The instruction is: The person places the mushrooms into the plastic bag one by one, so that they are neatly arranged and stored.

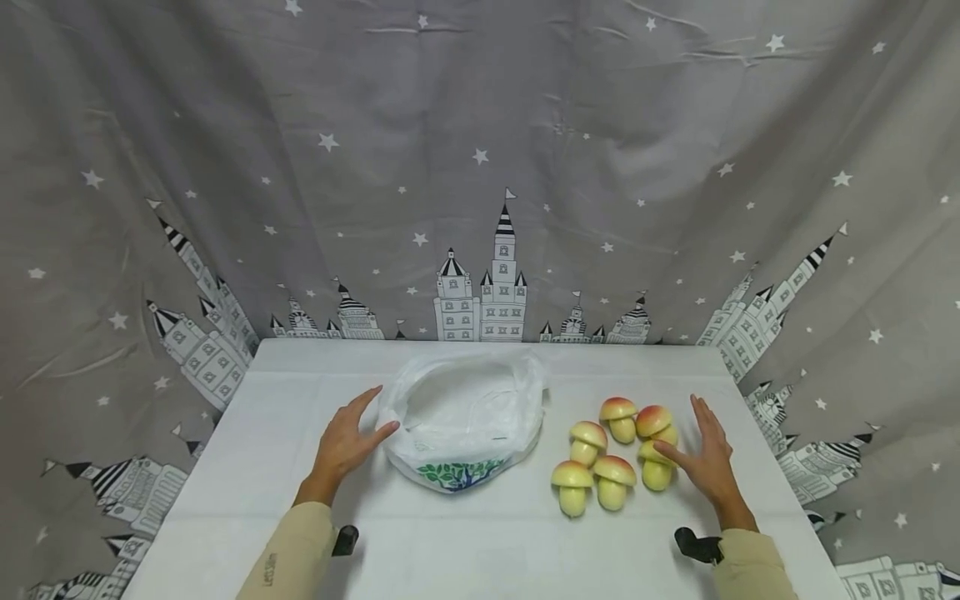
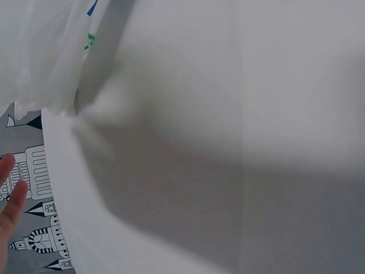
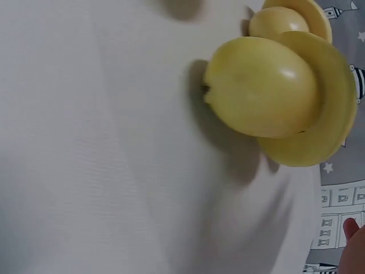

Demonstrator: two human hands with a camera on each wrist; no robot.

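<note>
Curtain [image 1: 480, 83]: grey, patterned, behind the white desk [image 1: 487, 542].
Bag [image 1: 472, 454]: mouth open, left of six mushrooms [image 1: 615, 469].
Left grip [image 1: 347, 442]: fingers apart, near the bag.
Right grip [image 1: 711, 462]: fingers apart, just beside the mushrooms.
Handling: I'd pinch mushrooms lightly, steadying the bag.

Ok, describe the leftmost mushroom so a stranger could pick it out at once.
In the head view, start at the white table and find the white plastic bag; right of it is a cluster of six yellow mushrooms. The leftmost mushroom lies at the cluster's near left corner, its stem toward the viewer. No other cap in the cluster reaches as far left.
</note>
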